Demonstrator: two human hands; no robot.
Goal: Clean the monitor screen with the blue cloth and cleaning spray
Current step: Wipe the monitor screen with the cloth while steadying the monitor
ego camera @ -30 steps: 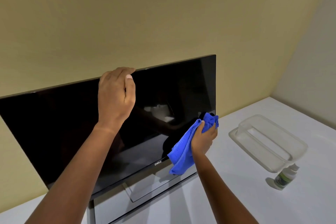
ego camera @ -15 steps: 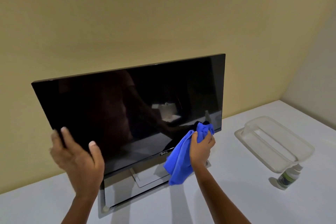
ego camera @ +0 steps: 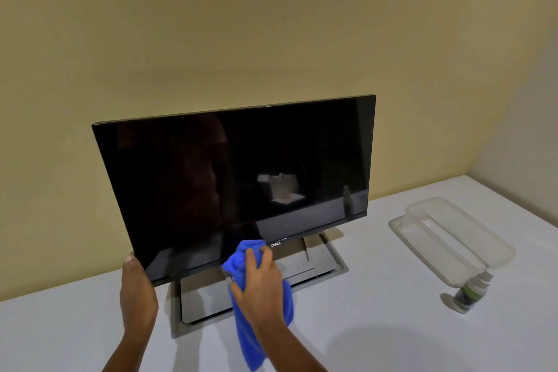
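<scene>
Wipe step: right hand (ego camera: 259, 287) bunches crumpled blue microfibre cloth (ego camera: 250, 338) at glossy black flat monitor (ego camera: 235, 178)'s bottom bezel, left hand (ego camera: 137, 293) clasps its lower-left corner (steadying); next, sweep along that edge.

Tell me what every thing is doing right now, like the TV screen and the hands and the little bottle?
Monitor: upright on its stand, screen dark, off.
Blue cloth: bunched, pressed to the screen's bottom edge.
Right hand: gripping the cloth.
Left hand: holding the monitor's lower left corner.
Spray bottle: standing on the table, untouched.
Clear plastic container: lying on the table beside the bottle.
</scene>
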